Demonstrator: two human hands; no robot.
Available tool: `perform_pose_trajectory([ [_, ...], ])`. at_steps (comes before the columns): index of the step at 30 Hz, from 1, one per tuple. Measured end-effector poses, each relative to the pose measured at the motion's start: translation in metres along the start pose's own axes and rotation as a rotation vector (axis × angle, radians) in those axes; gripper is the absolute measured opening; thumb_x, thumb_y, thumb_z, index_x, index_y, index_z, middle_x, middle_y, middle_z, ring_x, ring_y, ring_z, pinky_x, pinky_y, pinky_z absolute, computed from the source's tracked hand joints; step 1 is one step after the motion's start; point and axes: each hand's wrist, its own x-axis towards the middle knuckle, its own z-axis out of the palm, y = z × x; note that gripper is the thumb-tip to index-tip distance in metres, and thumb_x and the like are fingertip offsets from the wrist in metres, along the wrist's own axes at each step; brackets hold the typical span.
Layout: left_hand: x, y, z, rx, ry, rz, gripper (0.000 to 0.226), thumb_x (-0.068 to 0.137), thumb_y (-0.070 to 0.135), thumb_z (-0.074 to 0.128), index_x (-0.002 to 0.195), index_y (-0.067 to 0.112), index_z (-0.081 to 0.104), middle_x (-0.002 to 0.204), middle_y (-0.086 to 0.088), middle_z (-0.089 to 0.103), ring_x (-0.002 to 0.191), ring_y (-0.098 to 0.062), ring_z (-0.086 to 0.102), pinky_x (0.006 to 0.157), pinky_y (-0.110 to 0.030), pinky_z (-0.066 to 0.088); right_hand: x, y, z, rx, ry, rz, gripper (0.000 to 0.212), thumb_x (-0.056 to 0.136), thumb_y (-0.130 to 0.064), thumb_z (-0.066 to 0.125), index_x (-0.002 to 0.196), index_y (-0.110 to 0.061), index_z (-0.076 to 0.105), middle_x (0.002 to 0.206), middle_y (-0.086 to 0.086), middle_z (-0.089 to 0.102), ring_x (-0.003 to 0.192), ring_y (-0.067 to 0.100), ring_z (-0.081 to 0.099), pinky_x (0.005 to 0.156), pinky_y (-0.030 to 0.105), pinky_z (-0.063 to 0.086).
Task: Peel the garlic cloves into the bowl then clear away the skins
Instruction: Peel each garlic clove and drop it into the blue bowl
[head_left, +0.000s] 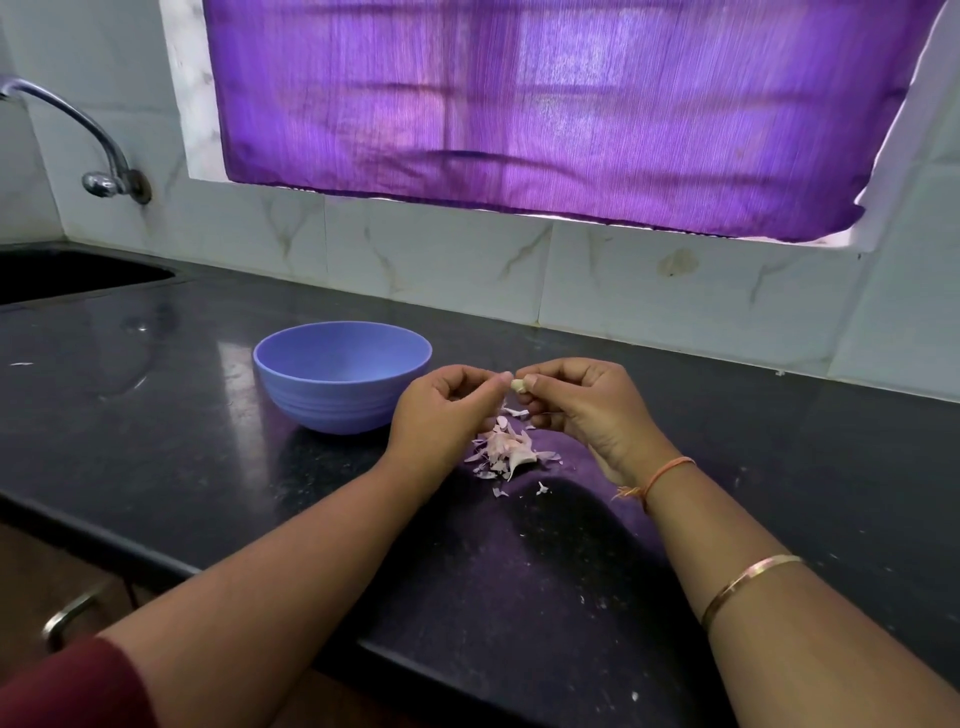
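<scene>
Left hand (444, 410) and right hand (587, 405) pinch the small pale garlic clove (518, 385); I'd peel it above the pink papery skins (504, 447) beneath them, clear of the round blue plastic bowl (322, 400).

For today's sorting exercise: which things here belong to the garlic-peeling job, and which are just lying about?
Job: garlic clove, blue bowl, pile of skins, left hand, right hand.
Lying about: tap, sink, purple curtain.

Both forearms are bare. The left arm wears a dark red sleeve (78, 686); the right carries an orange thread wristband (667, 470) and a thin gold bangle (748, 582).
</scene>
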Motion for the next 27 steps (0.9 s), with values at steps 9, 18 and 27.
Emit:
perform_pose_trajectory([
  [9, 0.003, -0.001, 0.0, 0.005, -0.018, -0.007, 0.006, 0.085, 0.01, 0.065, 0.081, 0.008, 0.069, 0.079, -0.021, 0.068, 0.072, -0.023, 0.061, 0.076, -0.034, 0.056, -0.001, 0.0, 0.004, 0.038, -0.037, 0.019, 0.003, 0.085, 0.003, 0.06, 0.085, 0.002, 0.062, 0.066, 0.01, 0.062, 0.056, 0.014, 0.055, 0.054, 0.018, 0.051],
  [18, 0.005, -0.001, 0.001, 0.034, 0.029, -0.014, 0.017, 0.089, 0.015, 0.061, 0.083, 0.0, 0.067, 0.077, -0.015, 0.068, 0.069, -0.018, 0.062, 0.075, -0.035, 0.056, 0.0, -0.002, 0.006, 0.024, 0.021, -0.017, 0.008, 0.085, 0.003, 0.06, 0.08, -0.003, 0.063, 0.066, 0.01, 0.062, 0.055, 0.012, 0.055, 0.054, 0.018, 0.052],
  [27, 0.005, -0.003, -0.001, 0.071, 0.035, 0.009, 0.011, 0.08, 0.004, 0.071, 0.091, 0.002, 0.07, 0.072, -0.005, 0.067, 0.062, -0.01, 0.059, 0.072, -0.027, 0.056, 0.007, 0.002, -0.003, -0.019, 0.159, -0.031, 0.008, 0.085, 0.003, 0.061, 0.091, 0.001, 0.065, 0.071, 0.01, 0.062, 0.057, 0.009, 0.056, 0.06, 0.019, 0.054],
])
